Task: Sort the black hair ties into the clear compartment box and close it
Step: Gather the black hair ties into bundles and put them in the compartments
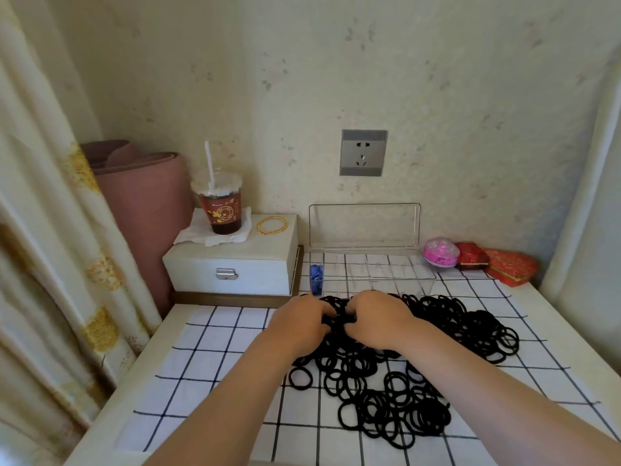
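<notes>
A big heap of black hair ties (396,375) is spread over the checked cloth (215,351). My left hand (302,322) and my right hand (376,319) sit side by side at the heap's far edge, fingers curled into a bunch of ties between them. Just behind the hands stands the clear compartment box (373,270), its lid (364,225) raised upright against the wall. Blue ties (316,275) fill its leftmost compartment; the other compartments look bare.
A white jewellery box (232,264) stands at the back left, carrying a drink cup with a straw (220,203) and a gold bangle (272,224). A pink case (441,252) and two red boxes (494,262) lie at the back right. A curtain hangs on the left.
</notes>
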